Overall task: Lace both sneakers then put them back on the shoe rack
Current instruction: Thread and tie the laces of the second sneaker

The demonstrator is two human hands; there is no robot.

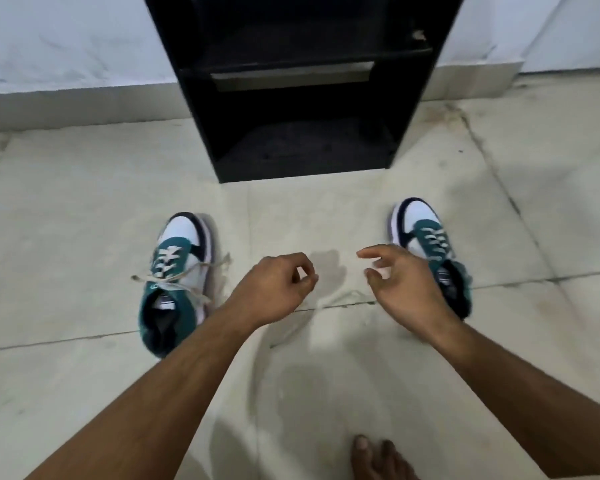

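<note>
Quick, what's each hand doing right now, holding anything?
Left hand: fingers curled loosely, holding nothing visible.
Right hand: open, fingers spread, empty, hovering beside the right sneaker.

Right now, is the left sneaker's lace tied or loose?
Loose. The left sneaker's lace ends trail untied off both sides of the shoe; no bow shows.

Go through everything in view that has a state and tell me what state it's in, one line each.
Left green-and-white sneaker: upright on floor, laced, ends loose.
Right green-and-white sneaker: upright on floor, laced, partly behind the hand.
Black wooden shoe rack: visible shelves hold no shoes.
Left hand: fingers curled, holding nothing visible.
Right hand: fingers spread, empty.
</note>
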